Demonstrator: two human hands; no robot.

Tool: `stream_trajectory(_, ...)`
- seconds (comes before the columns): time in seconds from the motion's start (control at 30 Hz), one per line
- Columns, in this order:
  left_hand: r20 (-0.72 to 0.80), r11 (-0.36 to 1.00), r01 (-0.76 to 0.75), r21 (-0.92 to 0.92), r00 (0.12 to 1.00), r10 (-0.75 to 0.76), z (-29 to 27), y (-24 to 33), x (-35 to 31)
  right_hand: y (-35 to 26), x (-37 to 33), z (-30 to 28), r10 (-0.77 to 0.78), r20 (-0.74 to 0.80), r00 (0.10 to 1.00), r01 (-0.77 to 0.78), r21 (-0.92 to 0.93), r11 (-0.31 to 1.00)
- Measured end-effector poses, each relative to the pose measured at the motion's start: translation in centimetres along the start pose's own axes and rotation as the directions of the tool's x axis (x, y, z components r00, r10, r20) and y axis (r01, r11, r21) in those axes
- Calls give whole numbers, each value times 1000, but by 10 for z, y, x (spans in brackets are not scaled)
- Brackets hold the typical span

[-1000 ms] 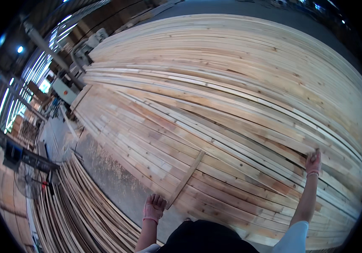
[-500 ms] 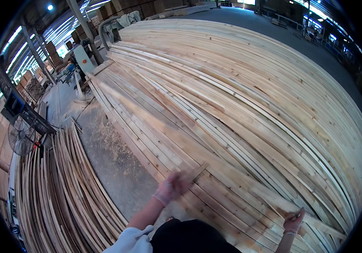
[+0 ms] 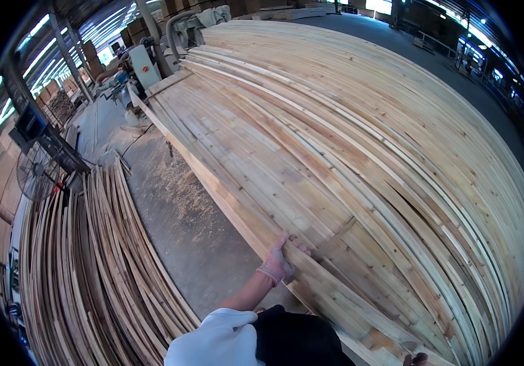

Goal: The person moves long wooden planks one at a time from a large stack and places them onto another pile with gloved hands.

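A long pale wooden board (image 3: 237,215) stands tilted along the near edge of the wood stack, running from the far left down to the bottom right. My gloved left hand (image 3: 279,258) is closed over its upper edge near the middle. Only the fingers of my right hand (image 3: 416,359) show at the bottom rim, curled on the board near its close end; the rest is cut off. Under and beyond the board lie several flat boards (image 3: 274,165) side by side. A short wooden strip (image 3: 337,234) lies across them beyond my left hand.
A wide layer of narrow boards (image 3: 396,104) fills the right side. On the left floor lies a pile of thin strips (image 3: 91,262), with sawdust (image 3: 182,189) beside it. A fan (image 3: 36,174) stands at the left; a machine with a pale control box (image 3: 145,67) is behind.
The board has come toward me to the stack's near edge and tilted up. My left hand has shifted right and gripped it; my right hand has dropped to the bottom rim. The view has shifted.
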State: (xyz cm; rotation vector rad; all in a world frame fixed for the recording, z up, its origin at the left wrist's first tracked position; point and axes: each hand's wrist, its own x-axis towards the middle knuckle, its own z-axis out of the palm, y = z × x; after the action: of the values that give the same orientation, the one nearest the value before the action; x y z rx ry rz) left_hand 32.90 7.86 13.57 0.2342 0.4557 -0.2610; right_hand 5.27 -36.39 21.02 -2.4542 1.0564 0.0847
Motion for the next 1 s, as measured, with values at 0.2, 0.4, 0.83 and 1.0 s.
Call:
stream_trajectory(0.2,271,998,43,-44,962,-30,-46,70,-17,-18,-43,-28,-535,61,843,425,-686,591)
stream_trajectory(0.4,518,976,156,-151,853,-56,-88,111,-29,-46,-68,-23,-208,362,909,382,-522,762)
stream_trajectory(0.83,141,993,68,94,987,-81,-183,128,-114,-66,-84,203,-266,699,664,343,32,939)
stream_trajectory(1.0,-8,811,476,340,864,-504,-248,-5,-154,-209,-151,234,-503,691,519,428,299,853)
